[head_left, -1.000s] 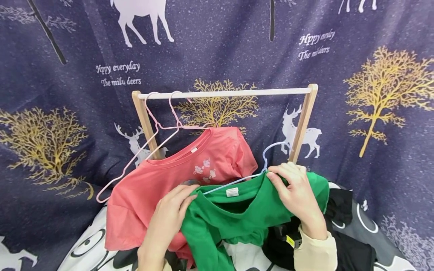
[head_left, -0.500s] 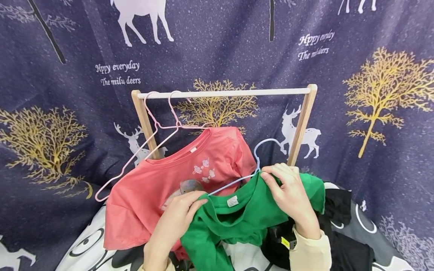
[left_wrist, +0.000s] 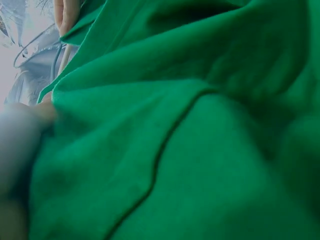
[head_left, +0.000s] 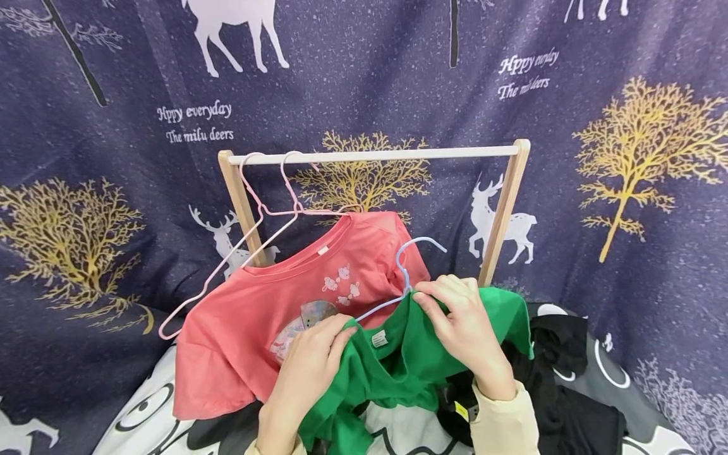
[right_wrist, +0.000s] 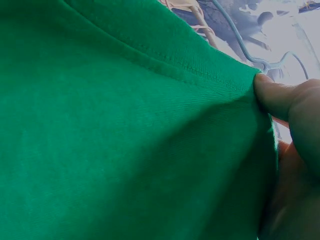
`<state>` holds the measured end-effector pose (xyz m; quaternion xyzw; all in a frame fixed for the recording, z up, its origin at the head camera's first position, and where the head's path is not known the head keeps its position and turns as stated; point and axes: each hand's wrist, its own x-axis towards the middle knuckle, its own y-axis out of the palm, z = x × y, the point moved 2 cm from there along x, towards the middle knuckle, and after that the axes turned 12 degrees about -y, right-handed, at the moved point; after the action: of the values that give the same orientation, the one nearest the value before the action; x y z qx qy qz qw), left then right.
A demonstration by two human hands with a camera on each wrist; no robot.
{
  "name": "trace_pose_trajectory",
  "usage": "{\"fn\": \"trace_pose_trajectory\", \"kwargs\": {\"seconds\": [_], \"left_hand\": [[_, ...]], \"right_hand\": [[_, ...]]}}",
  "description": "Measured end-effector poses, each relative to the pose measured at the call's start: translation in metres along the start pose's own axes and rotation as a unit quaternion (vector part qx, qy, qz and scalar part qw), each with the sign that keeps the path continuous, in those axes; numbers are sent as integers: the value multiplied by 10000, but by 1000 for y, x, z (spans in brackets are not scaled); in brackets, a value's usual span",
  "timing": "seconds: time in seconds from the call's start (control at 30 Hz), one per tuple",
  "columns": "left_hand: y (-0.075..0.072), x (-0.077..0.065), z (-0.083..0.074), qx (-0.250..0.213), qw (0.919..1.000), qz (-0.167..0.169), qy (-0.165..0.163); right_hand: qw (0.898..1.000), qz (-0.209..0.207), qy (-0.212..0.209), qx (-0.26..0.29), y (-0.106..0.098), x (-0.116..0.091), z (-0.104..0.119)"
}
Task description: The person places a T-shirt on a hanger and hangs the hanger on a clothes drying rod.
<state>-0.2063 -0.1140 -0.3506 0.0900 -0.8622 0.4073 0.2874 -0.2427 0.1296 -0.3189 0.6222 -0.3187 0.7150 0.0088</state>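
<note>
A green shirt [head_left: 392, 373] hangs between both hands, with a blue hanger [head_left: 401, 265] partly inside its neck opening. The hanger's hook sticks up above the collar, off the rail. My left hand [head_left: 309, 366] pinches the left side of the collar between thumb and fingers. With thumb and fingers my right hand [head_left: 463, 325] pinches the collar's right side, close to the hanger's neck. In the right wrist view the thumb [right_wrist: 277, 97] presses on the fabric edge. The rest of the hanger is hidden by the shirt.
Behind stands a small rack with a white rail [head_left: 370, 155] and wooden posts. Two pink hangers [head_left: 267, 221] hang at its left, and a coral shirt [head_left: 244, 322] hangs beside them. Black clothing [head_left: 580, 404] lies at the right on the patterned cloth [head_left: 142, 404].
The blue hanger and my right hand have moved left, away from the right post. My left hand has shifted slightly right, so the green collar's opening is narrower.
</note>
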Motion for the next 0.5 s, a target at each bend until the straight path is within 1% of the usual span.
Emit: {"fn": "trace_pose_trajectory", "kwargs": {"seconds": [0.23,0.33,0.5], "left_hand": [[2,0,-1,-3,9993,-342,126],[0,1,1,-18,9984,-525,220],[-6,1,5,-44,9963,-770,370]], "right_hand": [[9999,-99,-142,5,1,-1,-2],[9997,-138,-210,-27,-1,-2,-5],[9997,-182,-176,-64,-3,-2,-7]]}}
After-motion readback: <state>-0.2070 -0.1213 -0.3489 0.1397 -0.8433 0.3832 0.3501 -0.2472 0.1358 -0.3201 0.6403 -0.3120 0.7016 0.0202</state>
